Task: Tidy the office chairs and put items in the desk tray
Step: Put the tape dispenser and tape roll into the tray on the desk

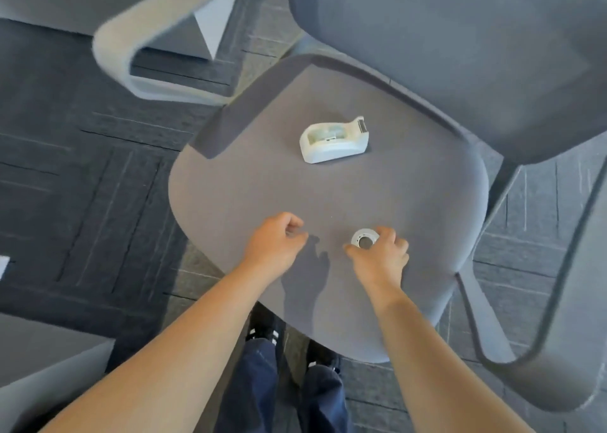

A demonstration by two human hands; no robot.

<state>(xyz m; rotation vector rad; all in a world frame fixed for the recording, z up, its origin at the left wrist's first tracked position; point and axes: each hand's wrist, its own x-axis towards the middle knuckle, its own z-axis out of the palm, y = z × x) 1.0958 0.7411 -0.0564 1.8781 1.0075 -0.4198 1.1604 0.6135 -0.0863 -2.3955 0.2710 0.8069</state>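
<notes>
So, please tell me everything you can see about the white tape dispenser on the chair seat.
The tape dispenser is a small white desk model that looks like plastic, with a rounded body and a flat base. A pale roll sits in its open well, and the raised cutter end points right, toward the backrest. It stands upright, a little askew, near the back middle of the grey fabric seat. Only the seat touches it; both hands and the loose tape roll lie nearer the front edge, well apart from it.
</notes>
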